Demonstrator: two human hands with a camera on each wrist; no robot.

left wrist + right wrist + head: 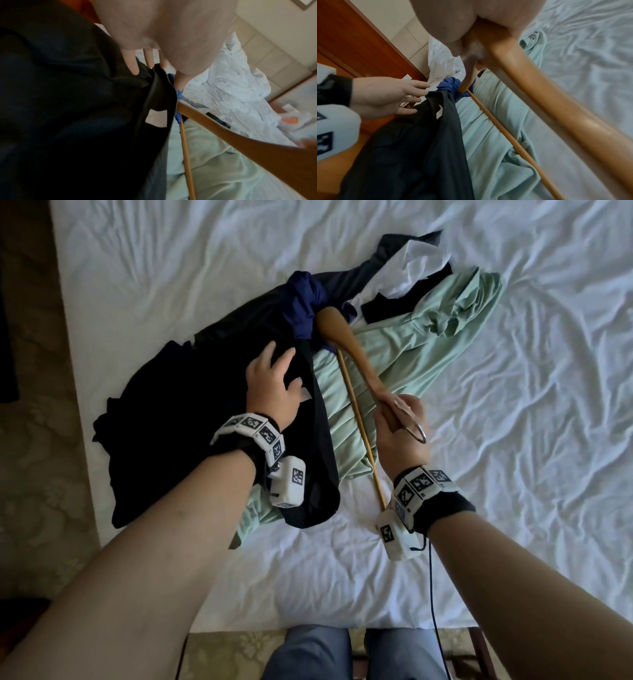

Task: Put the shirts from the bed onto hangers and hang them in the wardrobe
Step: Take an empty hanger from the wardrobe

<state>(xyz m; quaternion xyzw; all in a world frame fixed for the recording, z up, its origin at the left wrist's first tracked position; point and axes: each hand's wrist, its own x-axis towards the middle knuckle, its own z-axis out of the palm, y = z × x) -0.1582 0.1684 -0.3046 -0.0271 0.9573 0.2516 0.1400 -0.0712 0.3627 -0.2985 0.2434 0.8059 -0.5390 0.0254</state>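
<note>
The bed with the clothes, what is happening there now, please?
A person stands at the bed, working on a pile of shirts. The right hand grips a wooden hanger at its middle, by the metal hook, and holds it over the mint green shirt. The left hand, fingers straight, is at the black shirt near its neck opening. No shirt is on the hanger yet.

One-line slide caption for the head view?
Right hand grips a wooden hanger over shirts on the bed; left hand rests on the black shirt.
</note>
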